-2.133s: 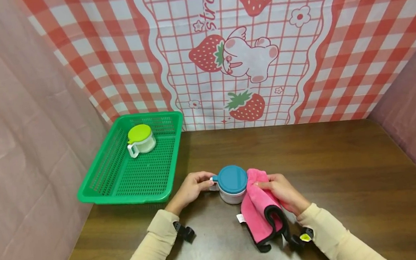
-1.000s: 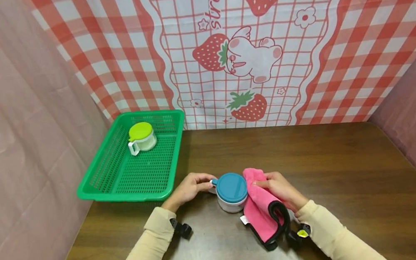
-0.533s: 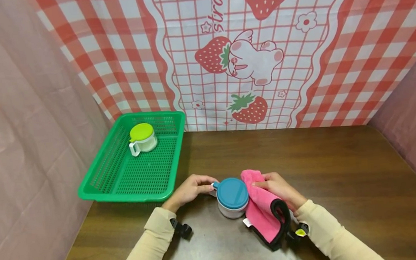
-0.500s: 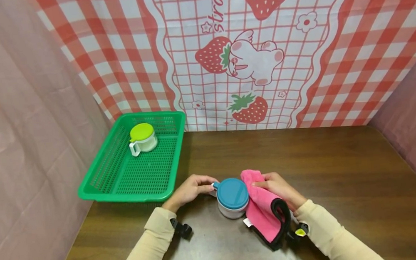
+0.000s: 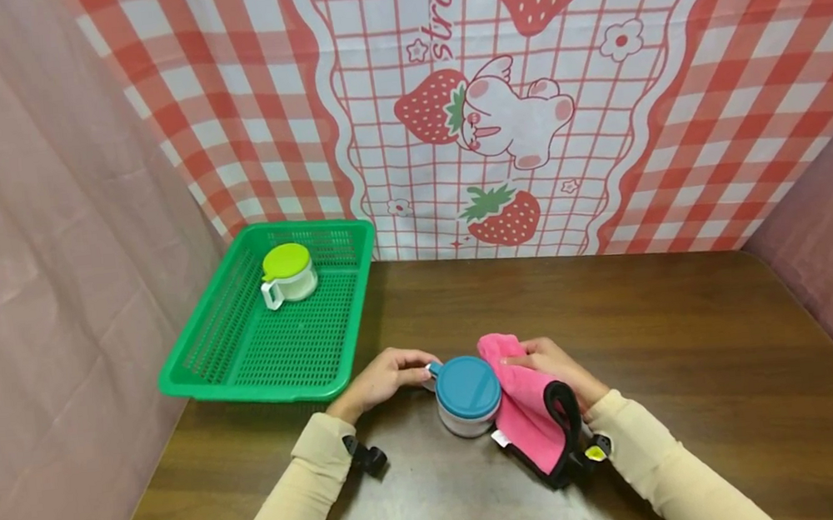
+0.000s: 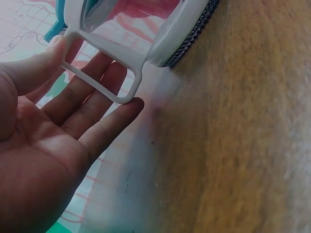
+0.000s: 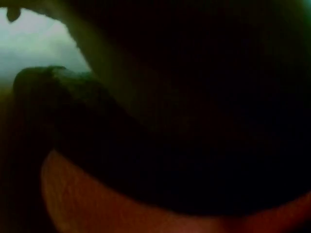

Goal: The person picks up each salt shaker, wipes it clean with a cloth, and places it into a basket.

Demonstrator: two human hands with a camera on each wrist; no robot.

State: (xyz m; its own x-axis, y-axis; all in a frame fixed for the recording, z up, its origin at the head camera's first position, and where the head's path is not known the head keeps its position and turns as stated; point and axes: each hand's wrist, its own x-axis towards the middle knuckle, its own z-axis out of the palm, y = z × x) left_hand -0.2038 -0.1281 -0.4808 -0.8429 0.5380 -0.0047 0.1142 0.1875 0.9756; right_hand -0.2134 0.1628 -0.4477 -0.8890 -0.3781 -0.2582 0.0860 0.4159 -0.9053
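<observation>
A clear jar with a blue lid stands upright near the middle of the table. The left hand pinches its white handle between thumb and fingers, as the left wrist view shows up close. On the jar's other side, the right hand grips a pink cloth with black edging, and the cloth lies against the jar's right side. Dark cloth folds fill most of the right wrist view, and the right fingers are partly hidden by the cloth in the head view.
A green basket at the left holds another jar with a lime lid. Behind the brown table hangs a red-and-white checked curtain. A plain pinkish curtain hangs along the left side.
Over the past two seconds the jar has come nearer the person in the head view. The right hand and cloth have shifted slightly left against it. The left hand keeps its hold on the handle.
</observation>
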